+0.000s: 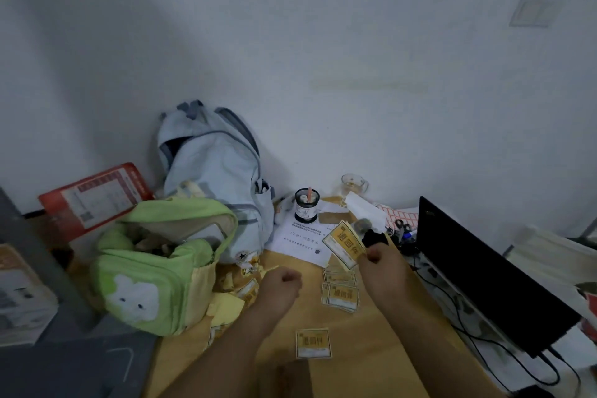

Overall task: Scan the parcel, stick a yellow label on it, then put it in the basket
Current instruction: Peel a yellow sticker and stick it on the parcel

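Right hand pinches a yellow label by its near corner, held up tilted above the wooden desk; large characters on it are legible, small print is not. Left hand is curled into a loose fist just over the desk, holding nothing that shows; fingertips are tucked under, out of sight. Both forearms run off the bottom edge.

A loose stack of labels lies on the desk below the held one, a single label nearer the camera, and torn yellow backing scraps sit beside the green bag. The bag stands open at left; its contents are too dim to identify. Blue backpack leans on the wall behind it.

No parcel can be picked out with certainty: a red flat package leans at far left, partly hidden by the bag. A white box is cut off by the left edge. Dark monitor at right, its screen side not visible. Scanner and basket cannot be made out.
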`<state>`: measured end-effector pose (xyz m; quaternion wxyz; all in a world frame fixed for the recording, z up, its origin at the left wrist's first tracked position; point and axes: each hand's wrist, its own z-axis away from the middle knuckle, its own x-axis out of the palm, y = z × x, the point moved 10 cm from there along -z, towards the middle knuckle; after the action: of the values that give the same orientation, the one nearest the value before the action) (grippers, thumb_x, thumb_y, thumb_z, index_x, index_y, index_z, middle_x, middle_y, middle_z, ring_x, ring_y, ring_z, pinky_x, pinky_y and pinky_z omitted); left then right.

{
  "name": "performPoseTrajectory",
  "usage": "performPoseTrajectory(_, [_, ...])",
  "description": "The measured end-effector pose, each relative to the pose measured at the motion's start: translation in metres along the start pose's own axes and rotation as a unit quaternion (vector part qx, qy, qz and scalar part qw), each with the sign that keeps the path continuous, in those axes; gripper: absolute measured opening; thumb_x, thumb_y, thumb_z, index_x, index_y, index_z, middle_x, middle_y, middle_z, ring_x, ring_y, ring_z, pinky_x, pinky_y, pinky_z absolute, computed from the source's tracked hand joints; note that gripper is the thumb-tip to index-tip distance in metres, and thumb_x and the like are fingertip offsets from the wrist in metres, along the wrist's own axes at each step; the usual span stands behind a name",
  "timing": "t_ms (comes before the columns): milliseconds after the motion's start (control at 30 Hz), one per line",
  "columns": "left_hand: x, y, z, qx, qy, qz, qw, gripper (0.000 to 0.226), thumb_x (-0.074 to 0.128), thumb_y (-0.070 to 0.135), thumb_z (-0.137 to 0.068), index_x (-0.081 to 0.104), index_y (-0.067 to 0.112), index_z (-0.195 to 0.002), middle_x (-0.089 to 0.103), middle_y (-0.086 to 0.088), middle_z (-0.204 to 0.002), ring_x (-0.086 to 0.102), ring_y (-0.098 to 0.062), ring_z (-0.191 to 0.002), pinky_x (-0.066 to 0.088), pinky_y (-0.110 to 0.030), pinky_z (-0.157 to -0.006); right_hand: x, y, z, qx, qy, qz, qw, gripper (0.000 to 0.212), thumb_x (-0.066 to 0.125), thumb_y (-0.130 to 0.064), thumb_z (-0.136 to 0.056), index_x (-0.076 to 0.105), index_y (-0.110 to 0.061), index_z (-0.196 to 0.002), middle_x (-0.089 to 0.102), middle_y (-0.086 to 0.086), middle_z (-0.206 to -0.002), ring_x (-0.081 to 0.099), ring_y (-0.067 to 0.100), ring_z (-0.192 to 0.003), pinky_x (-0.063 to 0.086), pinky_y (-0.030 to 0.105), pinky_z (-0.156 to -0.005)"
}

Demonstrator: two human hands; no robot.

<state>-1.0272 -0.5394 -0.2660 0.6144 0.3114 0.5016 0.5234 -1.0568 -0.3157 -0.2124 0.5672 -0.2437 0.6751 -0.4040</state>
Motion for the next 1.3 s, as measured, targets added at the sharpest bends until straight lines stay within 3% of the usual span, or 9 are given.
performPoseTrajectory(233, [-0.067,0.130,0.057,0.143,0.026,0.116,0.982,0.015,0.057,0.009,-0.089,0.061,0.016,-0.102,0.064,-0.009,-0.107,0.060,-0.015,-0.087,0.047,-0.022,-0.068,-0.037,-0.142,0.045,-0.122,0.048,-0.124,0.984,0.006,0.065,-0.014,-0.083,0.063,-0.014,-0.077,0.066,-0.003,-0.073,0.062,0.017,-0.068,0.047,0.028,-0.059])
performPoseTrajectory(400, [-0.103,0.172,0.105,0.237,-0.003,0.053,0.970,0.078,0.077,0.005,-0.073,0.033,0.027,-0.133,0.043,0.010,-0.123,0.052,-0.018,-0.108,0.050,-0.026,-0.080,-0.035,-0.197,0.090,-0.183,0.042,-0.092,0.978,0.008,0.064,-0.010,-0.083,0.067,-0.017,-0.081,0.068,-0.004,-0.069,0.063,0.015,-0.063,0.047,0.022,-0.054])
performPoseTrajectory(600, [-0.167,0.172,0.136,0.278,0.085,0.005,0.957,0.069,0.074,0.015,-0.080,0.036,0.024,-0.137,0.040,0.012,-0.128,0.048,-0.015,-0.113,0.051,-0.033,-0.091,-0.013,-0.230,0.133,-0.213,-0.004,-0.053,0.976,0.021,0.066,-0.010,-0.082,0.063,-0.025,-0.069,0.066,-0.006,-0.063,0.061,0.008,-0.061,0.048,0.018,-0.054])
performPoseTrajectory(733, [-0.214,0.195,0.155,0.337,0.127,-0.005,0.933,0.034,0.066,0.011,-0.085,0.054,0.027,-0.112,0.058,0.012,-0.110,0.058,-0.015,-0.105,0.051,-0.026,-0.084,-0.021,-0.260,0.156,-0.244,0.018,-0.072,0.967,0.018,0.067,-0.014,-0.081,0.061,-0.027,-0.071,0.064,-0.006,-0.087,0.064,0.010,-0.078,0.054,0.029,-0.068])
performPoseTrajectory(867, [-0.224,0.208,0.179,0.364,0.085,-0.038,0.927,0.021,0.066,0.006,-0.082,0.065,0.025,-0.074,0.067,0.007,-0.076,0.064,-0.013,-0.076,0.052,-0.024,-0.068,-0.017,-0.289,0.172,-0.253,-0.026,-0.126,0.959,0.013,0.069,-0.013,-0.079,0.062,-0.023,-0.073,0.067,-0.003,-0.073,0.064,0.015,-0.066,0.046,0.024,-0.053])
performPoseTrajectory(967, [-0.222,0.206,0.193,0.331,0.013,0.053,0.942,0.015,0.070,0.006,-0.080,0.063,0.013,-0.070,0.064,0.004,-0.070,0.062,-0.005,-0.066,0.048,-0.015,-0.061,-0.013,-0.309,0.175,-0.260,-0.035,-0.181,0.948,0.013,0.069,-0.010,-0.079,0.061,-0.015,-0.070,0.066,0.000,-0.065,0.061,0.016,-0.058,0.044,0.022,-0.051])
performPoseTrajectory(1033, [-0.214,0.200,0.192,0.279,-0.047,0.098,0.954,0.006,0.074,0.017,-0.079,0.070,0.015,-0.076,0.069,0.004,-0.084,0.065,-0.010,-0.078,0.051,-0.019,-0.071,-0.007,-0.319,0.172,-0.253,-0.062,-0.223,0.939,0.014,0.065,0.001,-0.077,0.059,-0.008,-0.067,0.063,0.008,-0.060,0.056,0.022,-0.057,0.044,0.031,-0.056])
performPoseTrajectory(1133, [-0.202,0.198,0.188,0.253,-0.115,0.111,0.954,0.030,0.080,0.040,-0.061,0.075,0.018,-0.080,0.069,0.010,-0.082,0.065,-0.012,-0.080,0.049,-0.026,-0.077,0.005,-0.325,0.167,-0.234,-0.105,-0.270,0.928,0.027,0.055,0.016,-0.072,0.056,-0.007,-0.059,0.055,0.003,-0.049,0.047,0.019,-0.053,0.039,0.029,-0.052])
performPoseTrajectory(1300, [-0.201,0.189,0.167,0.233,-0.103,0.124,0.959,0.036,0.091,0.043,-0.042,0.076,0.021,-0.066,0.070,0.002,-0.067,0.061,-0.014,-0.071,0.047,-0.027,-0.076,0.014,-0.314,0.144,-0.211,-0.090,-0.267,0.936,0.030,0.058,0.010,-0.073,0.056,-0.012,-0.053,0.052,0.005,-0.046,0.043,0.018,-0.050,0.035,0.031,-0.054])
